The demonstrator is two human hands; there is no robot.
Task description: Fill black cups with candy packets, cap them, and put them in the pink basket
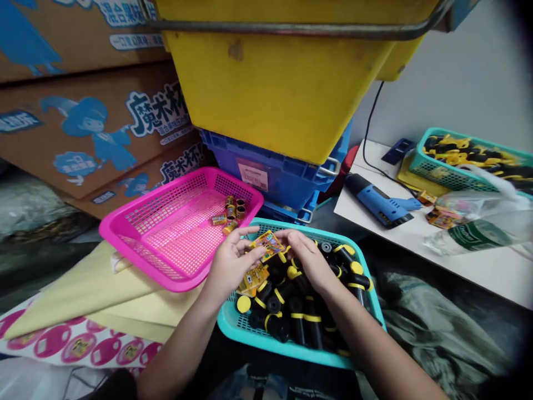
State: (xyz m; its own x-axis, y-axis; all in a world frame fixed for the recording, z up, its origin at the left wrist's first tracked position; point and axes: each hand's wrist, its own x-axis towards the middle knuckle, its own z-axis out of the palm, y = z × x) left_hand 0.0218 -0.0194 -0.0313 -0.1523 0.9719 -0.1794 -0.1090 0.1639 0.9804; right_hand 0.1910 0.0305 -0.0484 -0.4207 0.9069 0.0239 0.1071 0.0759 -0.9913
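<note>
Pinching a yellow printed label (268,244) between them, both hands (235,261) (310,258) hover above the turquoise basket (291,351).

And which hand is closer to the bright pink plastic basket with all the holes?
Left. The left hand is right by the pink basket's edge, while the right hand is farther away, over the turquoise plastic basket.

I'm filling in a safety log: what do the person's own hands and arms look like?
The left hand and right hand wear no gloves, and no ring shows on the visible fingers. Both forearms are bare, with no watch or bracelet visible; any sleeves higher up are unclear.
</note>
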